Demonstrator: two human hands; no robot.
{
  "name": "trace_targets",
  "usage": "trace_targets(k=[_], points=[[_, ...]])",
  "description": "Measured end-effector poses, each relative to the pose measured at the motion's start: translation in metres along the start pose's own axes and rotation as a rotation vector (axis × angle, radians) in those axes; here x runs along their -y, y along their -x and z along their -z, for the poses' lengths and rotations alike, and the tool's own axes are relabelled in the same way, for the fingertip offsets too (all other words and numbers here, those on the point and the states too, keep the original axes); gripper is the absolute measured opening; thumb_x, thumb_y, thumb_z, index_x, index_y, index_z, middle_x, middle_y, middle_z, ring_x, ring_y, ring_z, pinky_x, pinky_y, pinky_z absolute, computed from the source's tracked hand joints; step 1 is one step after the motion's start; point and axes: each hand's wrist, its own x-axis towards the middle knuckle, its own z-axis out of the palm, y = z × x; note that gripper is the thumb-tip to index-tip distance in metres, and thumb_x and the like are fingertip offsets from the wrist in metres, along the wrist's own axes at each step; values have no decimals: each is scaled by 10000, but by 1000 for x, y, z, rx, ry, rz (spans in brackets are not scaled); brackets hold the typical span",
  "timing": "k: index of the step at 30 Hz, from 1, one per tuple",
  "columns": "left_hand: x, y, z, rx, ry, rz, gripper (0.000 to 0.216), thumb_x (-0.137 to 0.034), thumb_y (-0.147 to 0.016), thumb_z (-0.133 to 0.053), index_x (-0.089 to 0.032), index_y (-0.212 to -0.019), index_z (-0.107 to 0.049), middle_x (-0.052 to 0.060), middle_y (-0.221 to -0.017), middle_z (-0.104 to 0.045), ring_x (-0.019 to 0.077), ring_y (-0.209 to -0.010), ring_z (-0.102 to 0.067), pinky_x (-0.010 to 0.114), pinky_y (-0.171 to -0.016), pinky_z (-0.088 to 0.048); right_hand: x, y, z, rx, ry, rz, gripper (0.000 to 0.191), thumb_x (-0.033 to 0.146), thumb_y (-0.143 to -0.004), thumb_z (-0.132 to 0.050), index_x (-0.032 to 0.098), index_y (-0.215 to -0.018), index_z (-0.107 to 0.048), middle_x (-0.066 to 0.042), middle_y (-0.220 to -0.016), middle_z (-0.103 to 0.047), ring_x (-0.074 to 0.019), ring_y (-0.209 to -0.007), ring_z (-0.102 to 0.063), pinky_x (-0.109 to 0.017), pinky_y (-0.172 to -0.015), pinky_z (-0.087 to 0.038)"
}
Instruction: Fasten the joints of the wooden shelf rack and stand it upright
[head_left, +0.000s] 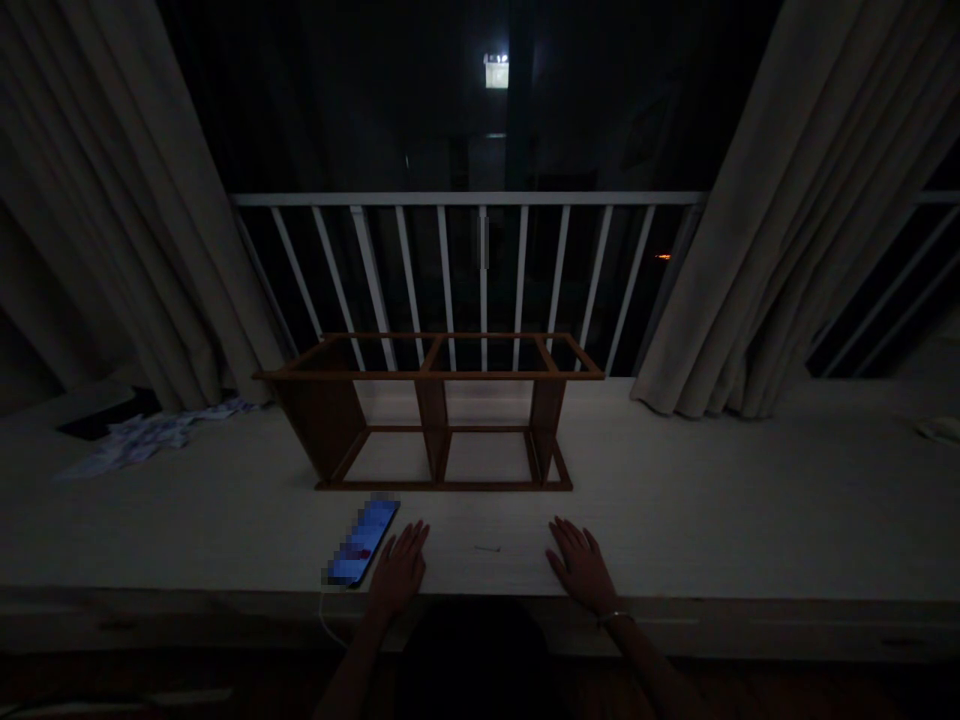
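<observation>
My left hand lies flat and open on the pale ledge, just right of a lit phone with a cable at its lower end. My right hand, with a thin bracelet at the wrist, also rests palm down, fingers spread. Between the hands lies a small, thin metal piece; its exact kind is too small to make out. Beyond them a brown wooden shelf frame lies on its side, its crosspieces dividing it into sections. Neither hand touches it.
White railing bars stand behind the frame before a dark window. Long curtains hang at left and right. On the ledge's left are crumpled patterned cloth or paper and a dark flat item. The ledge's front edge runs below my hands.
</observation>
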Motion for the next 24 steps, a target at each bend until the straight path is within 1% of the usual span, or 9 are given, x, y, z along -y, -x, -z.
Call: trace_targets(k=[5, 12, 15, 20, 24], points=[[-2, 0, 2, 0, 3, -2, 505, -221, -828, -264, -263, -1326, -192, -8, -1377, -232, 161, -1265, -207, 376, -1019, -188, 0, 0, 0, 4, -1, 4, 535, 467, -847, -203, 228, -1323, -253, -54, -1343, -319, -199, -1237, -260, -432, -1002, -137], [-3, 0, 4, -8, 14, 0, 509, -219, -822, -271, -250, -1326, -199, 10, -1370, -246, 170, -1266, -206, 389, -1014, -195, 0, 0, 1, 1, -11, -3, 530, 463, -845, -213, 232, -1320, -260, -52, -1345, -315, -199, -1237, -262, -431, -1005, -130], [-3, 0, 6, -15, 21, 4, 510, -215, -816, -283, -250, -1321, -217, 15, -1364, -262, 165, -1261, -220, 381, -1013, -206, 0, 0, 1, 12, -11, -6, 527, 455, -846, -216, 231, -1320, -260, -51, -1349, -307, -201, -1240, -255, -434, -1004, -128], [-3, 1, 8, -29, 28, -4, 500, -216, -815, -294, -258, -1310, -243, 16, -1355, -283, 162, -1247, -256, 376, -1006, -225, 1, 0, 2, 18, -18, -13, 525, 454, -844, -219, 231, -1316, -271, -56, -1335, -334, -200, -1233, -269, -433, -1002, -136], [-3, 0, 6, -21, 20, 0, 503, -216, -817, -287, -259, -1315, -228, 11, -1363, -264, 161, -1252, -244, 375, -1008, -219, 1, 0, 3, 9, -13, -11, 525, 459, -846, -211, 233, -1316, -269, -53, -1342, -322, -196, -1238, -259, -431, -1004, -134]])
